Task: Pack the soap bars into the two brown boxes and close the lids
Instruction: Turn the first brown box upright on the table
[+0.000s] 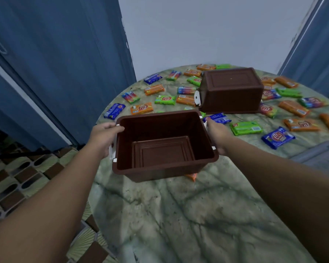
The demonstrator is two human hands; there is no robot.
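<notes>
I hold an empty brown box [165,168] upright and without a lid above the near part of the table. My left hand [103,137] grips its left end by the white clip, and my right hand [217,136] grips its right end. A second brown box [234,92] lies upside down farther back, its bottom facing up and a white clip on its left side. Several wrapped soap bars in orange [141,108], green [165,100] and blue [277,137] lie scattered over the far half of the table. One orange bar [191,176] peeks out beneath the held box.
The round table [179,215] has a marbled green cover. A grey lid or tray [321,156] rests at the right edge. Blue doors stand to the left and far right, and a patterned floor lies below on the left.
</notes>
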